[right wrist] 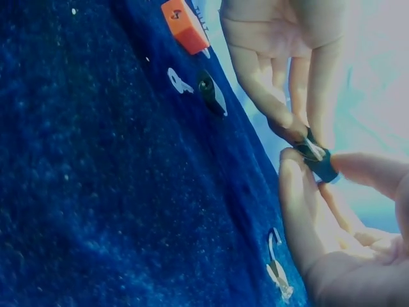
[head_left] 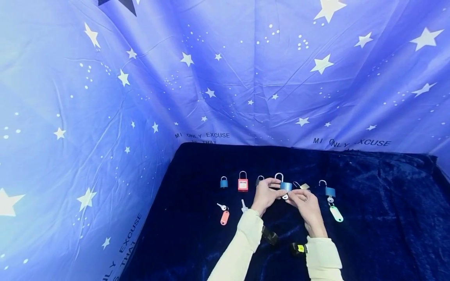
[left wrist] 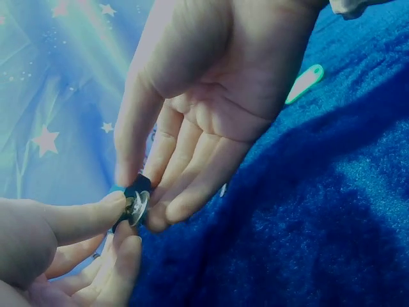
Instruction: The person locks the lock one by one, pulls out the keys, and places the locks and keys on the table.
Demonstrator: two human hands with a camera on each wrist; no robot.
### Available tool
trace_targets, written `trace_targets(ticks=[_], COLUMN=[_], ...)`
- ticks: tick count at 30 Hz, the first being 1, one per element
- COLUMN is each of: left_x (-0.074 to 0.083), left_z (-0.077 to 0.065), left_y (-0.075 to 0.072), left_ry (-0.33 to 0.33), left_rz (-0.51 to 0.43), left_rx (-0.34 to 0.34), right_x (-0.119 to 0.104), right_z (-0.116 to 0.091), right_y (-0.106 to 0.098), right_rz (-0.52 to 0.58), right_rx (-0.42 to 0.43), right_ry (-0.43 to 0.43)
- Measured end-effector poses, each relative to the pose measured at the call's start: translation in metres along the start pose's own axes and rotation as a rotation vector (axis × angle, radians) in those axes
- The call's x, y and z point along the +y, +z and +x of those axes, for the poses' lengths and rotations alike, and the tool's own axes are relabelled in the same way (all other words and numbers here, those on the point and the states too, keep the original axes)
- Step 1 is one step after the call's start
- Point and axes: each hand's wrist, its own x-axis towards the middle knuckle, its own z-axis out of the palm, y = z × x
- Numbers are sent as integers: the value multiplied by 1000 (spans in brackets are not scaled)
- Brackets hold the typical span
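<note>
From here I see both hands meeting over one blue lock, its shackle up and open: the left hand pinches the body, and the right hand pinches at its lower right, by the key in its underside. I can't tell whose fingers bear on the key. Room is tight around them: a dark lock sits partly hidden just behind the left hand, a brass lock just beyond the right. Further left are a red lock and a small lock; off to the right lies an open lock with a green tag. Dark blue plush cloth stretches widely past the row to the right and towards the person. Its far and left edges run along starry blue curtains; its near edge is out of view.
</note>
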Motion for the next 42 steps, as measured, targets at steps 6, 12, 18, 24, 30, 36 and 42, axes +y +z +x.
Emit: trace_targets(ticks=[6, 12, 18, 24, 30, 36, 42], left_x=[0, 1, 0, 0, -2, -5, -3], left_z=[-1, -3, -4, -4, -4, -1, 1], left_y=[0, -1, 0, -1, -3, -4, -4], left_ry=[2, 5, -3, -1, -4, 15, 16], left_rz=[-14, -21, -67, -57, -78, -85, -64], left_rx=[-22, -26, 0, -10, -15, 21, 62], right_x=[2, 3, 1, 0, 2, 3, 1], right_z=[1, 2, -1, -4, -4, -3, -6], right_y=[1, 2, 3, 4, 6, 7, 6], right_rz=[14, 50, 67, 48, 80, 51, 25], right_rx=[44, 53, 62, 73, 87, 97, 84], right_ry=[4, 22, 33, 36, 18, 16, 23])
